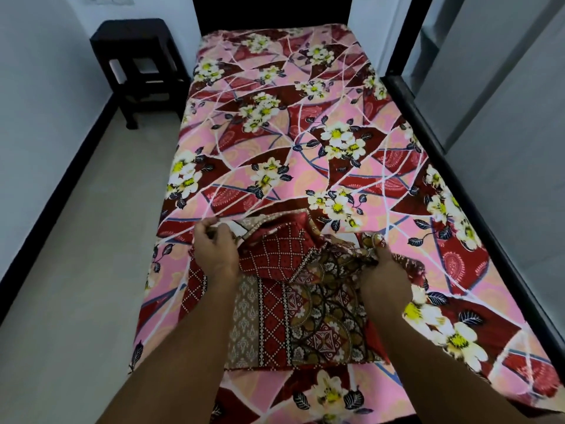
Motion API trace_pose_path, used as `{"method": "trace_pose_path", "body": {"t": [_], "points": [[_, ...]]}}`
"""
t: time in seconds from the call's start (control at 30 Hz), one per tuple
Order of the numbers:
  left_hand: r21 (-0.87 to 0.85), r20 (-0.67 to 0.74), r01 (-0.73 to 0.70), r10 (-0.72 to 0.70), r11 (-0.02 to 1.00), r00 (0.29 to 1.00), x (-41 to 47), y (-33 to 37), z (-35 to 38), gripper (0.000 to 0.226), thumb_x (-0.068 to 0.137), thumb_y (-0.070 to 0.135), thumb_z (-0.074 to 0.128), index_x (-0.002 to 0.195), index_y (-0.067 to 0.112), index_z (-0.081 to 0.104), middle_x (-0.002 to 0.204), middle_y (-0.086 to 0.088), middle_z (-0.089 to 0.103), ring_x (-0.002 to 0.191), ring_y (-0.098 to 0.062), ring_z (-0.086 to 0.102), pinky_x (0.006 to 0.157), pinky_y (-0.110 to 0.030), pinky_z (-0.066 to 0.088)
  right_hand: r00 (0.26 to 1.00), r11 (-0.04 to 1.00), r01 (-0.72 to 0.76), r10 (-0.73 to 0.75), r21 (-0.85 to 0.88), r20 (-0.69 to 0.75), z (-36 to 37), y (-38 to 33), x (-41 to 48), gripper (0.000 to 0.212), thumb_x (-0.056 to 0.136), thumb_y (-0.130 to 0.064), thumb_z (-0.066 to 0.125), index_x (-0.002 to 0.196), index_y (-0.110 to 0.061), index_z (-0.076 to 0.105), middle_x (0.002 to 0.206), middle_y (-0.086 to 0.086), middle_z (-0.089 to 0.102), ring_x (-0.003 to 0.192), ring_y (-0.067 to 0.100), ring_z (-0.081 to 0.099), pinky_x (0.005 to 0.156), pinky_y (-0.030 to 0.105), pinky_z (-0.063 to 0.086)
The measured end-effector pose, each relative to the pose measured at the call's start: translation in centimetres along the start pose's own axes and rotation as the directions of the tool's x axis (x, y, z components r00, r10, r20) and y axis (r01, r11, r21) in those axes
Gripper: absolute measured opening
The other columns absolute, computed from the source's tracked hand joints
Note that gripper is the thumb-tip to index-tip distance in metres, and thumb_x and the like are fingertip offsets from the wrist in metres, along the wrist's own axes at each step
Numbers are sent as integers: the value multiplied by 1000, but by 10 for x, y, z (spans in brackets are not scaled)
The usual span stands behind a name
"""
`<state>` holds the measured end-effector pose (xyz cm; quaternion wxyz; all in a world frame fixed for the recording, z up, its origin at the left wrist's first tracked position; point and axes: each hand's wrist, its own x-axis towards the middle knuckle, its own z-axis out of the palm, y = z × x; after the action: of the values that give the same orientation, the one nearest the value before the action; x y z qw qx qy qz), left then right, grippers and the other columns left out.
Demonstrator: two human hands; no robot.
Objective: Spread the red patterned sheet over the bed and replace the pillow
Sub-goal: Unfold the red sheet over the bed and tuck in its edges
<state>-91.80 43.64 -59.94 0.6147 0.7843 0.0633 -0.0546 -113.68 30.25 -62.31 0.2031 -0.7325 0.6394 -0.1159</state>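
A folded red patterned sheet point(284, 313) with diamond and medallion prints lies bunched on the near half of the bed. Under it the mattress is covered by a pink floral bedsheet point(275, 142) with white and yellow flowers. My left hand point(215, 249) pinches the folded sheet's upper left edge. My right hand point(382, 270) grips its upper right part, fingers buried in the cloth. Both forearms reach in from the bottom of the view. No pillow is visible.
A black bed frame point(440, 139) runs along the right side, with a dark headboard point(269, 10) at the far end. A black side table point(140, 65) stands on the floor at the far left. Pale floor point(91, 240) stretches along the bed's left side.
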Motion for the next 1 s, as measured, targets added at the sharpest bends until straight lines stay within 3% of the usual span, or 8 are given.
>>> {"method": "trace_pose_path", "body": {"t": [0.13,0.33,0.43,0.53,0.6,0.67,0.83,1.0], "points": [[-46,-3,-3,3,999,1000,3,-1,3,25,95,12,56,119,12,61,87,10,59,66,11,54,49,-1,37,982,987,157,-153,26,-108,4,-26,17,49,89,-10,58,135,-25,57,104,12,63,93,35,62,73,39,52],[-106,74,-103,111,989,991,33,11,17,22,89,24,57,110,20,64,96,6,67,96,-19,64,72,-25,49,933,951,298,-271,83,-236,3,-77,54,44,88,-7,59,129,-22,65,108,12,67,91,33,64,74,38,56],[-227,123,-84,114,970,986,70,31,30,31,86,37,57,114,25,64,109,2,69,105,-21,63,87,-31,51,927,925,343,-304,162,-220,-9,-103,88,52,90,-4,60,138,-23,59,125,10,65,106,30,65,97,41,53],[-243,225,27,30,970,974,106,49,46,70,79,42,63,145,44,38,135,8,60,124,-18,55,108,-47,41,943,909,322,-282,265,-177,-16,-124,117,66,94,-8,59,154,-26,39,152,7,49,137,24,48,120,34,27],[-181,293,35,20,983,956,105,56,55,87,78,40,62,154,42,19,150,7,47,133,-18,48,113,-50,35,957,926,288,-271,244,-101,-13,-128,122,76,94,-8,59,159,-27,26,161,6,35,145,24,38,119,28,17],[-67,383,-41,64,997,922,88,57,59,86,85,36,60,156,40,12,155,8,39,135,-19,44,116,-47,32,962,944,271,-270,189,-32,-4,-123,117,75,94,-9,58,159,-25,26,155,10,41,134,30,50,113,31,35],[217,629,-306,107,927,770,55,4,61,73,98,35,54,156,39,11,162,-1,23,140,-25,37,115,-53,31,934,928,343,-353,147,50,36,-99,95,48,92,-11,57,140,-15,56,131,13,62,115,32,60,95,38,50],[599,721,-603,-28,527,692,35,-56,50,74,100,45,44,158,26,4,165,-7,3,152,-29,5,120,-55,19,906,956,295,-281,6,317,47,-71,72,45,85,-10,62,128,-22,64,125,6,66,111,29,64,94,41,54]]}}
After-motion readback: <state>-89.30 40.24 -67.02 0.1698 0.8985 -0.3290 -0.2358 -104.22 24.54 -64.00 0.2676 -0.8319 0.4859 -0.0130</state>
